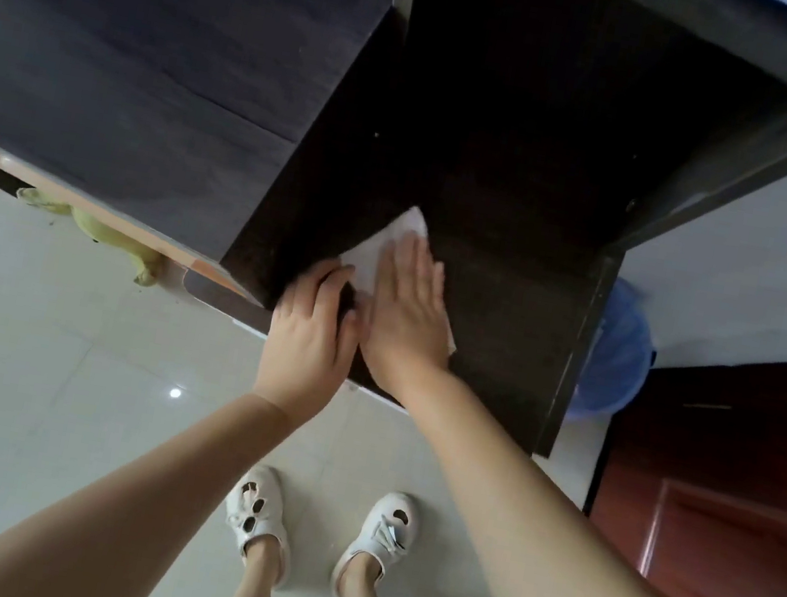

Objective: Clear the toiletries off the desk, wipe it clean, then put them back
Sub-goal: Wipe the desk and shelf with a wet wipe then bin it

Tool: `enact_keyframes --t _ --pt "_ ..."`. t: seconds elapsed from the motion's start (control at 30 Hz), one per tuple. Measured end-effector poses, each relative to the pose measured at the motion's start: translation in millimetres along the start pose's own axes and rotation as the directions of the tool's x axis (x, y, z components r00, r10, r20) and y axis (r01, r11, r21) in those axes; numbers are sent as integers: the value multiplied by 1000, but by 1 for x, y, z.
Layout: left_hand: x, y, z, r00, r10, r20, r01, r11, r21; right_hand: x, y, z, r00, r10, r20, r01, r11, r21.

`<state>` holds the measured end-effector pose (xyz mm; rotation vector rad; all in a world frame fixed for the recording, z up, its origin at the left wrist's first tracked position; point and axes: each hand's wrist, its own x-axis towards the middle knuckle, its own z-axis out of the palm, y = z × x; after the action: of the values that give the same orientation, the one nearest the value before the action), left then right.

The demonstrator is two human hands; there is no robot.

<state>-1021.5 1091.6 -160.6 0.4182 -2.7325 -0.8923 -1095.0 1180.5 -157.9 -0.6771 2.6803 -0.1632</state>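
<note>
Item: desk (506, 171), dark top, no toiletries in view on the part shown; white tissue (379, 249) lying flat near the front left corner, touching the surface; step in hand, by judgement: the wipe

Right hand (409, 301): fingers straight and together, palm flat on the tissue, pressing it down, not gripping it

Left hand (311, 326): just beside the right, touching it at the thumb side; fingers curled over the desk's front corner; whether it pinches the tissue's near edge you cannot tell from here

Method, for you: keep the palm flat so the whole sheet bears on the top; steady yourself on the corner with the left hand; work in overlapping strokes from the far dark back towards the front edge, so that dust leaves by the edge; fold the tissue to a fresh face once soiled; thin paper may bunch or tear under hard rubbing, so press evenly

Surroundings: blue bin (619, 352) to the right, below the desk; pale tiled floor (52, 397); white shoes (259, 510) beneath
</note>
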Motion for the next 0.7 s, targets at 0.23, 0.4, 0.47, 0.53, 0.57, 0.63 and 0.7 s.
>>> enact_keyframes --t 0.23,0.4,0.47,0.53,0.57,0.63,0.7 --pt "15 -16 5 993 81 91 -90 990 108 6 106 -23 990 -133 -35 132 990 -52" --pt "20 -14 13 998 51 33 -56 986 157 37 104 -35 966 214 -142 -211 977 37" --pt "19 -16 13 997 83 10 -83 980 181 57 62 -34 988 -125 -93 129 991 40" --pt "20 -18 14 993 115 4 -114 973 200 76 28 -34 920 -387 -58 388 922 2" --pt "20 -18 14 993 116 12 -116 971 210 88 20 -36 915 -396 -74 396 918 -17" --pt "20 -18 14 994 106 22 -109 969 221 106 15 -40 942 -311 -126 307 950 -47" --pt "21 -17 14 993 110 38 -115 967 226 107 16 -39 947 -293 -130 288 956 -56"
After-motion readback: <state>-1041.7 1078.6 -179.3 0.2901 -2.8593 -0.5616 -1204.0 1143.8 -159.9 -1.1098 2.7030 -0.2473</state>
